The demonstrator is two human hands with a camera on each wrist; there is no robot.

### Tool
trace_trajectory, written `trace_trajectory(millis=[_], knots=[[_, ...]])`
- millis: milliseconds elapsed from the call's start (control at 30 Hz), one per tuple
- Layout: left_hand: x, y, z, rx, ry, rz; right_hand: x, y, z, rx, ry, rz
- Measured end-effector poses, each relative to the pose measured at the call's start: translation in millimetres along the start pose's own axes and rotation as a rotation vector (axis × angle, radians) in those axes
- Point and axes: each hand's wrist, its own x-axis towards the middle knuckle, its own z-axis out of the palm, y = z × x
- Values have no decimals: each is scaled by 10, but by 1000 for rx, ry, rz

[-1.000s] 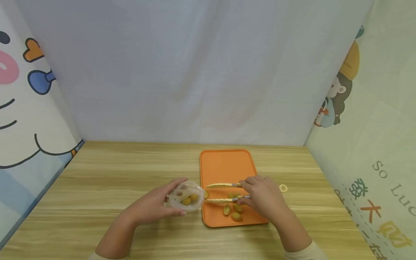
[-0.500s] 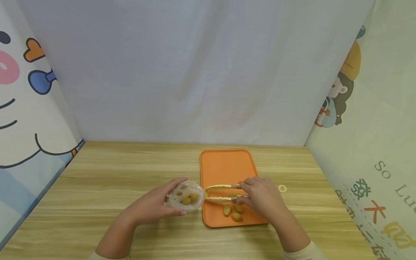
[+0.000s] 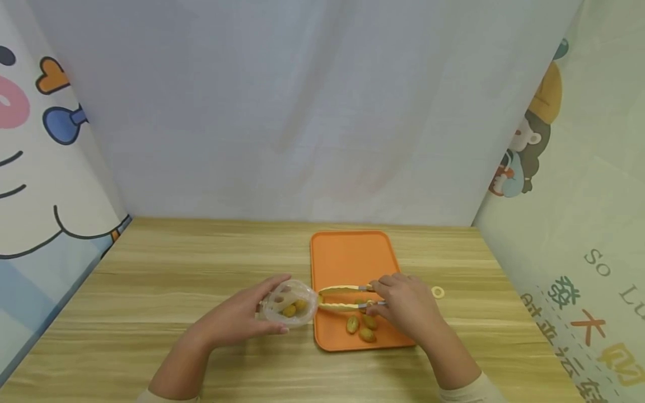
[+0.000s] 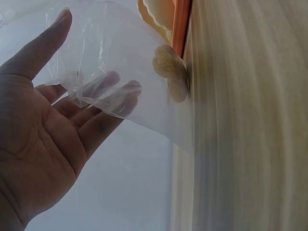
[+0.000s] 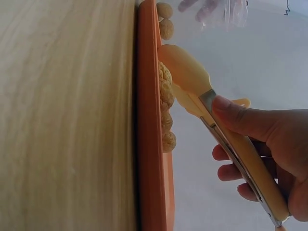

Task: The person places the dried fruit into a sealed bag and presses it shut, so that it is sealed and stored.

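A clear plastic bag is in my left hand, with the thumb and fingers spread round its sides. Several wrinkled yellow-brown dried fruits show through the film. My right hand grips yellow-tipped tongs, thumb on one arm and fingers round the other. At the bag's right edge the tong tips stand apart, either side of another fruit; whether they touch it I cannot tell. More dried fruits lie on the orange tray, below the tongs.
On the wooden table, right of the tray, lies a small pale ring. A light cloth hangs behind the table, with printed sheets at the sides.
The tong arms have drawn a little closer together round the fruit at the bag's edge. The left hand and bag have stayed in place.
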Motion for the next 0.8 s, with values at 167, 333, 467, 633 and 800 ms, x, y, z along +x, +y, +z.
trace_trajectory(millis=[167, 333, 467, 633, 800], knots=[[5, -5, -5, 1, -1, 1, 9, 3, 29, 0, -3, 2], [10, -5, -7, 4, 1, 4, 10, 11, 51, -7, 12, -12], [12, -5, -5, -6, -2, 10, 10, 17, 62, -7, 21, -19], [7, 0, -2, -9, 2, 11, 8, 19, 63, 1, 33, -34], [1, 9, -3, -18, 0, 4, 7, 21, 56, 2, 33, -40]])
